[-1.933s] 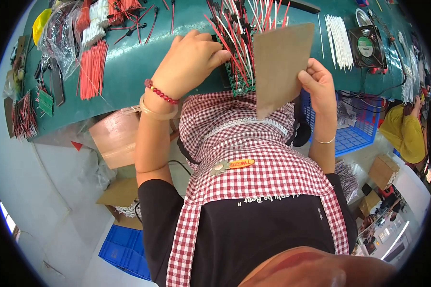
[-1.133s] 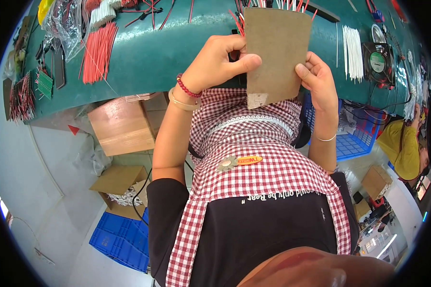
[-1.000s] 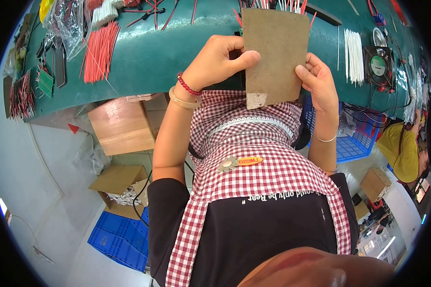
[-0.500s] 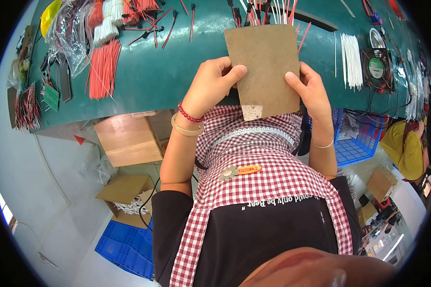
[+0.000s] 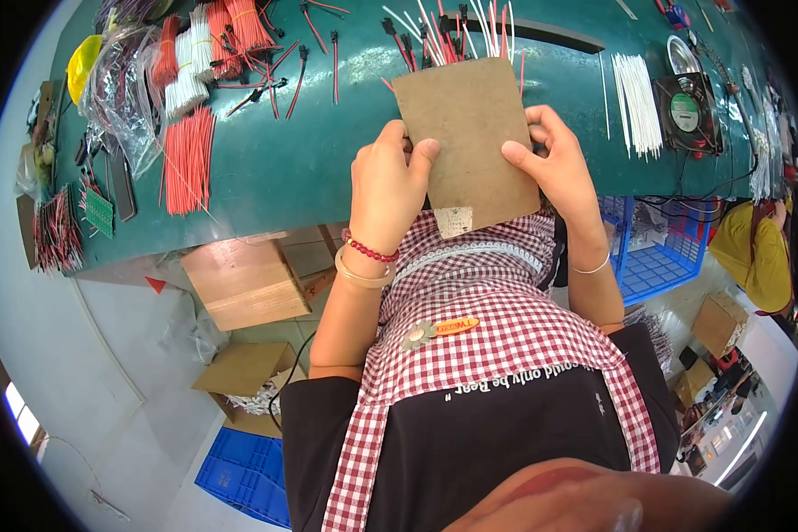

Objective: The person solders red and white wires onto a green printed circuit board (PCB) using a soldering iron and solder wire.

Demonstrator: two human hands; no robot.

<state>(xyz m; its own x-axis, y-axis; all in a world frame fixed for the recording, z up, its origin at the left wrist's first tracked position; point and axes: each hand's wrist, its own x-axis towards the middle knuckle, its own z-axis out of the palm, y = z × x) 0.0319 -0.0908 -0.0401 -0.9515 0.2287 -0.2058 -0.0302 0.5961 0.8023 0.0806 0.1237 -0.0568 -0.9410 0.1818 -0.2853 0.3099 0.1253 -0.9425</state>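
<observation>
Change first: the left hand [image 5: 386,177] is off the wire cluster and onto the card [image 5: 470,146]; about two seconds ago only our right hand [image 5: 559,173] has it. The card goes from raised at a slant to spread broadly across the work, pale patch [image 5: 455,221] at its near left corner. The camera moves too, so we don't read much into its drift in view. What it means, in our judgement: both sides are supported now, so the card should sit steadier than on one hand.

Grip: left is clamped on the card's left edge, thumb on the top face, fingers bent round behind. Right mirrors it on the right edge. On both, the gap is about the thickness of what's pinched. We can't tell whether the fingers catch anything under the card; they're hidden there.

Card location: at the table's [image 5: 310,168] near edge, near end out over the apron [image 5: 479,328]. The wire cluster [image 5: 452,40], red and white, pokes out past its far edge; the rest is covered.

Around it: red bundle [image 5: 189,168] to the left, white bundle [image 5: 636,106] and fan [image 5: 687,111] to the right, black bar [image 5: 541,34] on the far side.
</observation>
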